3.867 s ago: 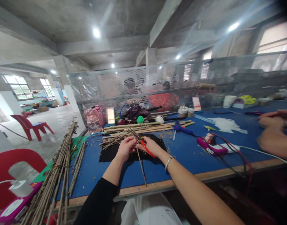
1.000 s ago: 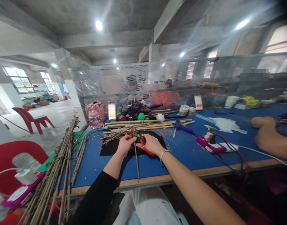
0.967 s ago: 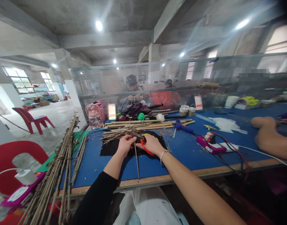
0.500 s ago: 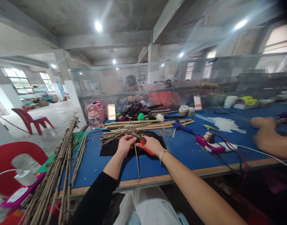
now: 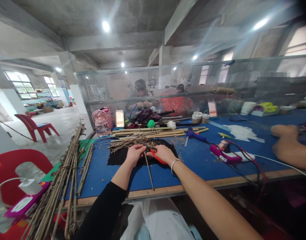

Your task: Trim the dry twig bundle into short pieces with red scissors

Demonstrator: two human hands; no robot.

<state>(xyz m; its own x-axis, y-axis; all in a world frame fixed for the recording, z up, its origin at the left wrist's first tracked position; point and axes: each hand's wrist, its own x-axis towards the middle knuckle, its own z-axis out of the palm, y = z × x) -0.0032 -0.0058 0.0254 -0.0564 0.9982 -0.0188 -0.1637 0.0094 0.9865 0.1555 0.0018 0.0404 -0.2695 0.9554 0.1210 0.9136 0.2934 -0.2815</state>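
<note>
My left hand (image 5: 136, 154) pinches a thin dry twig (image 5: 149, 171), whose lower end slants down toward the table's front edge. Wrapped in my right hand (image 5: 162, 154) are pruning shears (image 5: 158, 158) with red handles; their dark blades reach left beside my left fingertips. Whether the blades touch the twig cannot be made out. Just beyond both hands, a pile of cut twigs (image 5: 120, 143) lies on a black cloth (image 5: 114, 159), with small chips scattered around it.
Long bundled stalks (image 5: 68, 163) lean over the table's left edge. Behind the pile lie bamboo sticks (image 5: 165, 134). A blue glue gun (image 5: 194, 135) and a purple power strip (image 5: 226, 155) with cables are to the right. Another person's arm (image 5: 292, 146) rests at far right.
The twig's lower end has swung slightly to the right. Both hands stay close together, with the pruning shears still in my right hand. The view has shifted slightly.
</note>
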